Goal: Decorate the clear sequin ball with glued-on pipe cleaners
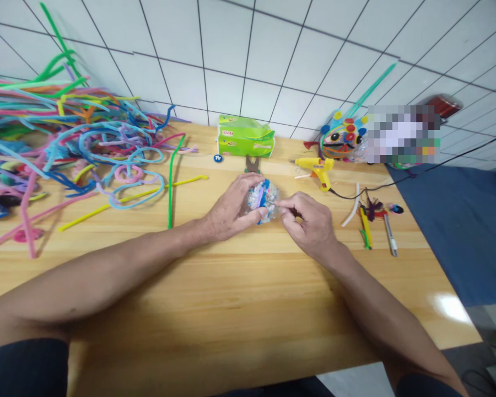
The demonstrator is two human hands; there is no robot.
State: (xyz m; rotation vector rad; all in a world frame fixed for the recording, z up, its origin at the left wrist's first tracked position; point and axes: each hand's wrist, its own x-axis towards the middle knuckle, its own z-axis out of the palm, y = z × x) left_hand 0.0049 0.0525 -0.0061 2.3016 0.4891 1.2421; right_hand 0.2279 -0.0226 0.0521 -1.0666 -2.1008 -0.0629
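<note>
Item, my left hand point(230, 210): curled about a clear-wrapped bundle point(266, 193) of blue, white and lilac pieces, fingers behind it, thumb along its near side. The bundle sits in the middle of the wooden table point(231, 309), between my two hands.

Item, my right hand point(311, 225): thumb and forefinger pinched on a thin tool point(273, 204), its tip against the bundle; its exact kind I cannot tell.

Behind my left hand: pliers point(253, 166), jaws partly hidden, below a green packet point(246, 138); a blue button point(218, 159) at the packet's lower left corner.

To my left: a heap of coloured pipe cleaners point(95, 140); nearer me, one green length point(171, 187), bent at the top, and one yellow length point(86, 218).

To my right: a yellow glue gun point(315, 166) with black cable point(391, 186); a white strip point(351, 205); a yellow-handled tool point(365, 226); a pale slim knife point(391, 236). Behind the gun: a multicoloured decorated piece point(342, 144) near the tiled wall point(173, 66).
</note>
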